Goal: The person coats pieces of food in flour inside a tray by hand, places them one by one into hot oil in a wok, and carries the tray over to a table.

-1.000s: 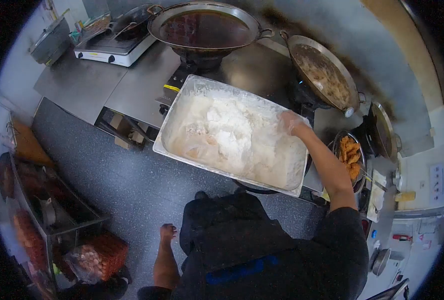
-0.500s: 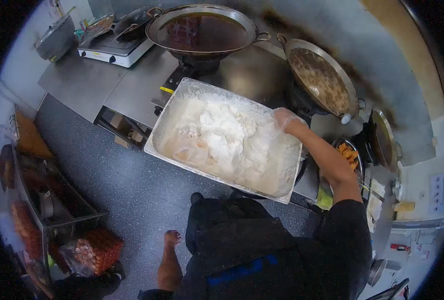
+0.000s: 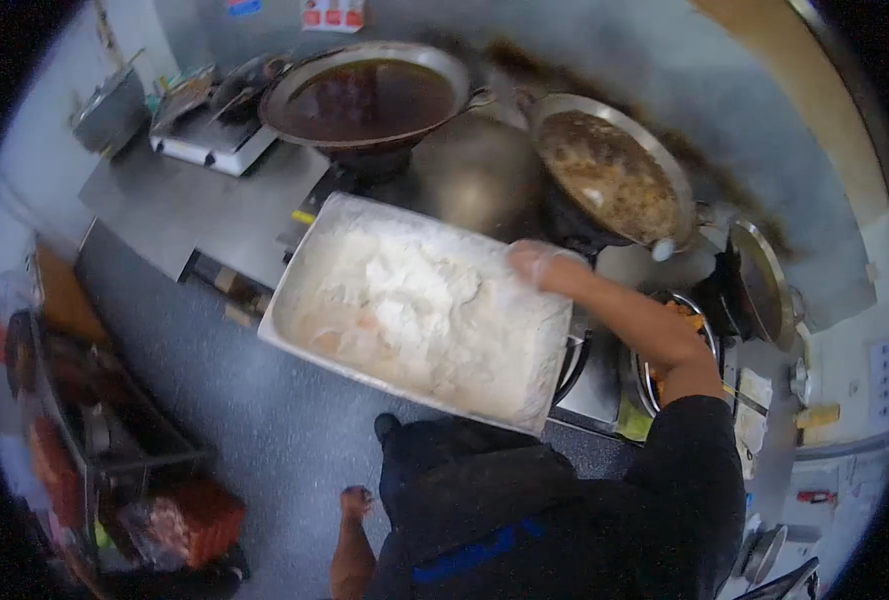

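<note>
A large rectangular metal pan (image 3: pixel 394 382) of white flour (image 3: pixel 409 290) lies in front of me, at an angle. Pale pinkish pieces (image 3: pixel 339 322) show through the flour on its left side; their kind is unclear. My right hand (image 3: pixel 539 264), in a clear plastic glove, is closed on the pan's far right rim, with its fingertips partly hidden. Low at my left side hangs my left hand (image 3: pixel 355 502), bare, with loosely curled, slightly parted fingers and nothing in it.
Behind the pan stand a wok of dark oil (image 3: pixel 369 98) and a wok of bubbling oil (image 3: pixel 614 170). At right are a bowl of fried food (image 3: pixel 686 318) and another wok (image 3: pixel 764 280). A portable stove (image 3: pixel 214 140) sits back left. A rack (image 3: pixel 144 460) stands lower left.
The view has shifted, so the pan and woks appear lower and further left. My right hand stays at the same place on the rim; my left still hangs down.
</note>
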Demonstrator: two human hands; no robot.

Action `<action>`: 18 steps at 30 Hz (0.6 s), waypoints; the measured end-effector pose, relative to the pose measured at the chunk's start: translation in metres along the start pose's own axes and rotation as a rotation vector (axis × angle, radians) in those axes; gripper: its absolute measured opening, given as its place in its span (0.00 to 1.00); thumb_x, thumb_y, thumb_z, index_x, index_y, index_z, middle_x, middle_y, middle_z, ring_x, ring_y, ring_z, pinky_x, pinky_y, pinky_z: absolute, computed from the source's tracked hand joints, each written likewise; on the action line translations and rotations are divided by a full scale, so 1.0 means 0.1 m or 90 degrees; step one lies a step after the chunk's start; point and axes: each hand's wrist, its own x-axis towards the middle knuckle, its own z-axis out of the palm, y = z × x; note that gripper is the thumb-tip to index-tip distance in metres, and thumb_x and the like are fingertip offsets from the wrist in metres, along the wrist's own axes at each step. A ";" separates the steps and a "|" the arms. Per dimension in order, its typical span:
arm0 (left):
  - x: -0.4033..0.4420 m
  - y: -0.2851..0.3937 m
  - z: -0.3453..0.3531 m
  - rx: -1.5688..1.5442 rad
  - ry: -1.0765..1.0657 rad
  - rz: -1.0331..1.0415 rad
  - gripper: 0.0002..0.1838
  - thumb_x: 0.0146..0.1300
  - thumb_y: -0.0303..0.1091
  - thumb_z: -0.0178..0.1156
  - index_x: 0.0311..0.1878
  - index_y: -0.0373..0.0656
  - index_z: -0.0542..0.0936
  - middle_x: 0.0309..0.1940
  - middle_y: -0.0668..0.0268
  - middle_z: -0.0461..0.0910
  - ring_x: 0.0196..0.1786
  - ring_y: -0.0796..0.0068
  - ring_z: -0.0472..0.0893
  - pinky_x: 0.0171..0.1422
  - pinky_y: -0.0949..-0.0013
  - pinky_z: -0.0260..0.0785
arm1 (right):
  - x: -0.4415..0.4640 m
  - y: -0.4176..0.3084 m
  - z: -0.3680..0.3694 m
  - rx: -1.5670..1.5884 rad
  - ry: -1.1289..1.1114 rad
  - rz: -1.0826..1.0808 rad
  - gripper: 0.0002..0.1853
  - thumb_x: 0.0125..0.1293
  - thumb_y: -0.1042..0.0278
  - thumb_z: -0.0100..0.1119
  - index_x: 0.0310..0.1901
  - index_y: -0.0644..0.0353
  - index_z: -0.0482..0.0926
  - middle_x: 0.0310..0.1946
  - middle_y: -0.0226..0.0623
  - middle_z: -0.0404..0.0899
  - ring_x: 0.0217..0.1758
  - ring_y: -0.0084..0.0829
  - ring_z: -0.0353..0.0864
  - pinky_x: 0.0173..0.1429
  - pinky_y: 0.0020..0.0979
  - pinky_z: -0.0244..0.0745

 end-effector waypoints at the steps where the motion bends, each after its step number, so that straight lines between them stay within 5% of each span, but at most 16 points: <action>1: -0.01 -0.01 0.05 0.010 -0.008 0.002 0.07 0.56 0.33 0.49 0.27 0.44 0.75 0.23 0.63 0.76 0.23 0.66 0.77 0.20 0.64 0.65 | -0.07 -0.03 0.01 0.062 0.032 -0.050 0.06 0.50 0.74 0.49 0.29 0.65 0.75 0.33 0.49 0.75 0.41 0.43 0.74 0.47 0.36 0.69; 3: 0.05 -0.03 0.13 0.028 -0.022 0.002 0.07 0.56 0.33 0.49 0.27 0.44 0.75 0.23 0.63 0.76 0.23 0.66 0.77 0.20 0.64 0.65 | -0.07 -0.11 -0.11 0.117 0.075 -0.090 0.06 0.49 0.74 0.51 0.30 0.63 0.73 0.34 0.46 0.74 0.44 0.42 0.72 0.49 0.34 0.67; 5: 0.04 0.03 0.21 0.032 -0.030 -0.001 0.07 0.56 0.32 0.49 0.26 0.44 0.75 0.22 0.63 0.76 0.22 0.66 0.77 0.20 0.64 0.65 | -0.02 -0.30 -0.60 -0.010 -0.200 0.024 0.06 0.51 0.73 0.50 0.29 0.63 0.75 0.31 0.48 0.75 0.38 0.45 0.75 0.44 0.36 0.70; 8: 0.02 0.09 0.33 0.022 -0.026 -0.003 0.07 0.55 0.32 0.49 0.26 0.43 0.75 0.21 0.63 0.75 0.22 0.66 0.77 0.20 0.64 0.65 | -0.27 -0.21 -1.23 0.089 -0.088 0.016 0.11 0.54 0.67 0.49 0.29 0.67 0.76 0.28 0.47 0.77 0.33 0.42 0.78 0.39 0.37 0.71; 9: 0.00 0.11 0.36 0.017 -0.023 -0.002 0.07 0.55 0.32 0.49 0.26 0.43 0.75 0.21 0.63 0.75 0.22 0.66 0.77 0.19 0.64 0.65 | -0.28 0.09 -1.03 0.357 -0.052 0.076 0.09 0.53 0.68 0.52 0.33 0.65 0.74 0.30 0.46 0.75 0.36 0.41 0.76 0.42 0.37 0.71; 11: -0.03 0.16 0.42 -0.004 -0.011 0.001 0.07 0.55 0.32 0.49 0.25 0.43 0.75 0.21 0.62 0.75 0.21 0.66 0.77 0.19 0.65 0.65 | -0.32 0.39 -1.26 0.437 -0.017 0.061 0.11 0.52 0.68 0.56 0.36 0.62 0.72 0.32 0.45 0.73 0.40 0.40 0.74 0.44 0.37 0.70; 14: -0.07 0.23 0.51 -0.037 0.007 0.008 0.07 0.55 0.31 0.50 0.25 0.43 0.75 0.20 0.62 0.75 0.21 0.66 0.77 0.19 0.65 0.65 | -0.60 0.47 -2.18 0.393 0.118 0.096 0.13 0.50 0.65 0.60 0.35 0.63 0.73 0.33 0.45 0.74 0.40 0.41 0.74 0.45 0.37 0.70; 16: -0.08 0.24 0.56 -0.055 0.019 0.013 0.07 0.54 0.31 0.50 0.25 0.43 0.75 0.19 0.62 0.75 0.20 0.66 0.76 0.19 0.65 0.65 | -0.60 0.86 -2.45 0.022 0.146 -0.034 0.20 0.55 0.57 0.56 0.43 0.63 0.72 0.38 0.41 0.74 0.38 0.39 0.74 0.49 0.35 0.70; 18: -0.08 0.20 0.60 -0.075 0.026 0.017 0.07 0.54 0.31 0.50 0.24 0.42 0.75 0.19 0.62 0.74 0.20 0.66 0.76 0.19 0.65 0.65 | -0.52 1.32 -2.52 -0.058 0.130 0.052 0.18 0.52 0.61 0.59 0.42 0.63 0.72 0.37 0.43 0.74 0.38 0.41 0.74 0.48 0.35 0.70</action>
